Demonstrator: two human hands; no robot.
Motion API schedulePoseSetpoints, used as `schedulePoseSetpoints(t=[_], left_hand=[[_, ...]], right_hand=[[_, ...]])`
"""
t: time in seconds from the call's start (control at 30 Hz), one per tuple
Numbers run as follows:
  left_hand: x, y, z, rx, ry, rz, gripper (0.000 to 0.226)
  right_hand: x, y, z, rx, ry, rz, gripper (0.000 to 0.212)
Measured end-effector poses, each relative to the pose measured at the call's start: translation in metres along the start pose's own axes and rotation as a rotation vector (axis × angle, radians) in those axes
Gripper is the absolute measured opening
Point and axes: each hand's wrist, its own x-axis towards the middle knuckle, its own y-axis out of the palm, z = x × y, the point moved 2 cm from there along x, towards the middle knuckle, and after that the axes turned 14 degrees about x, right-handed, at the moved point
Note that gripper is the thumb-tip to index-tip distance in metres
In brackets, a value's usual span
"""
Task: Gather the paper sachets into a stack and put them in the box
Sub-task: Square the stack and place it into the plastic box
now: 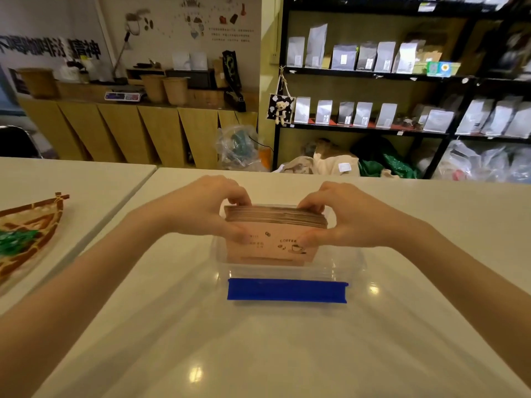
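Note:
A thick stack of pinkish-brown paper sachets (273, 239), printed with a coffee cup, stands on edge inside a clear plastic box (349, 265) with a blue clasp (287, 291) on its near side. My left hand (201, 209) grips the stack's left end, thumb in front and fingers over the top. At the right end my right hand (344, 216) holds it the same way. The stack's lower part sits below the box rim, and its top edge stands above it.
The box rests on a white table (258, 354). A woven boat-shaped basket (28, 228) with green contents lies at the left on an adjoining table. Behind the table are black shelves of pouches (373, 61) and a wooden counter (129, 124).

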Motion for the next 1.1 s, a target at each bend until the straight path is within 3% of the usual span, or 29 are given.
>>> schedulePoseSetpoints(t=[0.2,0.37,0.5,0.73,0.83,1.0,1.1], left_hand=[[0.005,0.023,0.001,0.107,-0.024,0.155,0.050],[0.006,0.033,-0.004,0.231,-0.026,0.212,0.050],[0.004,0.032,-0.003,0.274,-0.043,0.220,0.056],[-0.004,0.016,0.003,0.188,-0.090,0.191,0.057],[-0.005,0.017,0.003,0.188,-0.072,0.185,0.059],[-0.006,0.020,0.001,0.145,-0.067,0.265,0.063],[-0.007,0.020,0.000,0.149,-0.062,0.271,0.061]], right_hand=[[0.009,0.020,-0.006,-0.038,0.044,0.173,0.057],[0.011,0.029,-0.005,-0.169,-0.036,0.177,0.054],[0.008,0.032,-0.005,-0.125,-0.020,0.165,0.055],[0.001,0.020,-0.010,0.227,0.154,-0.008,0.047],[-0.003,0.026,-0.013,0.359,0.311,-0.065,0.043],[-0.002,0.037,-0.007,0.965,0.585,-0.011,0.034],[-0.004,0.037,-0.001,1.294,0.659,0.020,0.031]])
